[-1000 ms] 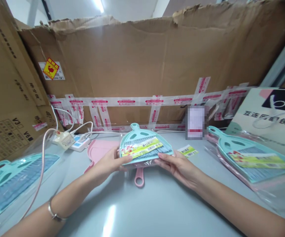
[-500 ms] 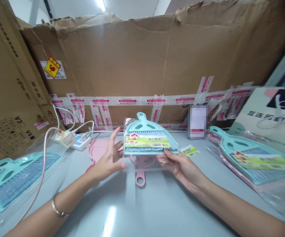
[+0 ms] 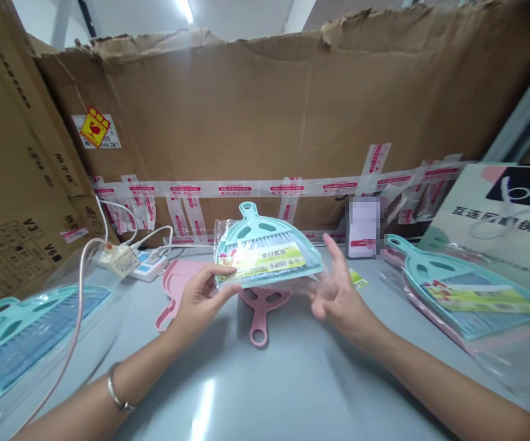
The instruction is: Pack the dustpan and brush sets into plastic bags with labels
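A turquoise dustpan and brush set (image 3: pixel 269 239) in a clear plastic bag, with a green and yellow label card, is held up above the table. My left hand (image 3: pixel 203 300) grips its lower left corner between thumb and fingers. Beside its lower right corner, my right hand (image 3: pixel 338 294) has its fingers spread, somewhat blurred, with the bag's loose edge close by. Beneath the held set lies a pink dustpan (image 3: pixel 261 309), handle toward me and partly covered. Another pink dustpan (image 3: pixel 175 282) lies behind my left hand.
Bagged turquoise dustpan sets lie at left (image 3: pixel 35 337) and right (image 3: pixel 471 294), the right one over pink pieces. A power strip (image 3: pixel 148 266) with cables, a phone (image 3: pixel 363 226), a label card (image 3: pixel 358 280) and a white box (image 3: pixel 499 226) stand before cardboard (image 3: pixel 265 122).
My left hand has closed on the bagged set's left corner. My right hand has let go and spread its fingers. The set has shifted slightly left and tilted.
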The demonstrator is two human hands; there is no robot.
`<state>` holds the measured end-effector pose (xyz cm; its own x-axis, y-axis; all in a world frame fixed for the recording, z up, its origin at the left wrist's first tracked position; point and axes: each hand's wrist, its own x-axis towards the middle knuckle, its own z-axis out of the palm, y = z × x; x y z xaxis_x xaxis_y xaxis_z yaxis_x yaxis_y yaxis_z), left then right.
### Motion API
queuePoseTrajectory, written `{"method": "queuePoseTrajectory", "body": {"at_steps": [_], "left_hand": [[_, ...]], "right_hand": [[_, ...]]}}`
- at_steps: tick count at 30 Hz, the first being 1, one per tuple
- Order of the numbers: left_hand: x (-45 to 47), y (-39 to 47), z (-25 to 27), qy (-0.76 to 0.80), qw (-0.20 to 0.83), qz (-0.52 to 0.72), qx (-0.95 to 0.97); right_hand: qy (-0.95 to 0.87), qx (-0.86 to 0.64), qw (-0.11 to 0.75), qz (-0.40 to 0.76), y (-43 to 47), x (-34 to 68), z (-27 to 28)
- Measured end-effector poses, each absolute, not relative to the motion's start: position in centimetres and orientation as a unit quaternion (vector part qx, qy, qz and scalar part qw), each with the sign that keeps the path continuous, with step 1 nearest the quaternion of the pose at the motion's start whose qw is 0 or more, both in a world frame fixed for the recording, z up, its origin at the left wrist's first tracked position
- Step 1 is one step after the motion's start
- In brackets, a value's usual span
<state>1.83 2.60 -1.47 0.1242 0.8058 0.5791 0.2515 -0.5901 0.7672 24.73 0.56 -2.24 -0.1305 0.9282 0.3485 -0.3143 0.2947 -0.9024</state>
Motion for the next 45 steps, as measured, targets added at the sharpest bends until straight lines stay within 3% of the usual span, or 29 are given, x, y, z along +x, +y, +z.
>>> {"method": "queuePoseTrajectory", "body": {"at_steps": [4,10,16,21,35,41,45], "left_hand": [[2.0,2.7,-1.6,0.398,0.283,0.564,0.666],[2.3,2.6,-2.2,0.367,0.321,0.529,0.694],[2.4,2.5,-2.3,0.299,0.406,0.532,0.680],[2.1,2.1,-2.3,0.382,0.307,0.520,0.700],[3.2,1.2,-1.8,0.336,0.420,0.568,0.623],[3.1,1.3,-1.8,0.335,0.440,0.554,0.622],[3.0,1.5,-1.9,0.342,0.458,0.532,0.625]], "right_hand": [[-0.620,-0.296,0.534,0.493,1.1,25.1,-2.9],[-0.491,-0.463,0.619,0.402,1.2,24.5,-3.2],[-0.496,-0.427,0.602,0.457,1.0,24.5,-2.6],[-0.504,-0.419,0.545,0.524,1.2,24.2,-3.4],[-0.554,-0.450,0.594,0.371,0.1,23.8,-3.8],[-0.556,-0.454,0.585,0.378,0.1,23.7,-3.7],[-0.527,-0.433,0.575,0.452,0.5,23.7,-3.4]]}}
